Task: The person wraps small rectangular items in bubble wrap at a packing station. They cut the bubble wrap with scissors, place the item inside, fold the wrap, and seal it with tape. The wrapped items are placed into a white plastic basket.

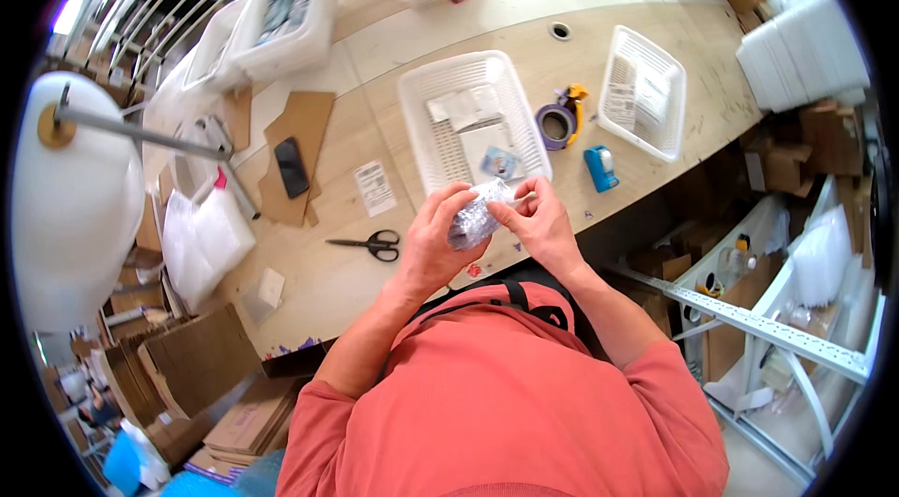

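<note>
A bundle in clear bubble wrap (472, 224) is held in my left hand (439, 230), over the near edge of the table. My right hand (539, 219) pinches a small whitish piece at the bundle's right side, its thumb against the wrap. What is inside the wrap cannot be told. Just beyond the hands lies a white plastic basket (416, 110) with flat white packets (467, 107) and a small picture-printed packet (500, 163). Black-handled scissors (383, 245) lie left of my left hand, near a printed label sheet (376, 188).
Right of the basket are a purple tape roll (555, 127), a blue tape dispenser (602, 169) and a second white basket (678, 114). At left lie a phone (291, 167) on cardboard (309, 117), and white foam sheets (225, 230). A metal rack (758, 318) stands right.
</note>
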Action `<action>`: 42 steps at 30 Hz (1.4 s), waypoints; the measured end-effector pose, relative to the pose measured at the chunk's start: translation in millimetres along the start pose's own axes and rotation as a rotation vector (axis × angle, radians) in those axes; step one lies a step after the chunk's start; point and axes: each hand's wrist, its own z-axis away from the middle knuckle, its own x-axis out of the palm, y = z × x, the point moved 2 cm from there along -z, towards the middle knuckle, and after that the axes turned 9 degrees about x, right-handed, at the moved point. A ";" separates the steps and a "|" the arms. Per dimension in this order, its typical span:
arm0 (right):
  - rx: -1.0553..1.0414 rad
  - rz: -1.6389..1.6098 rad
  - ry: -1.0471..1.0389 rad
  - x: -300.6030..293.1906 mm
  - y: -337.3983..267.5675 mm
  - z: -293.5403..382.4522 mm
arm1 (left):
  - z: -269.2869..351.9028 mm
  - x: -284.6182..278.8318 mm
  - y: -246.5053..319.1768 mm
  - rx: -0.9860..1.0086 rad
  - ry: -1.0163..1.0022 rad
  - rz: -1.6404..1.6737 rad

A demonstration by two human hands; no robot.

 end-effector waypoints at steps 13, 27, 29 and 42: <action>0.081 0.573 -0.725 175.0 -54.0 33.5 | 161.9 -129.8 -27.8 -0.914 0.051 1.114; 0.066 0.834 0.351 97.0 40.4 -266.8 | 179.8 -122.7 -279.9 -0.917 0.619 0.739; 0.075 0.832 0.404 78.5 48.1 -287.4 | 146.5 -120.7 -298.6 -0.945 0.577 0.692; 0.161 0.959 0.483 103.1 56.5 -363.8 | 115.5 -115.6 -390.8 -0.843 0.424 0.238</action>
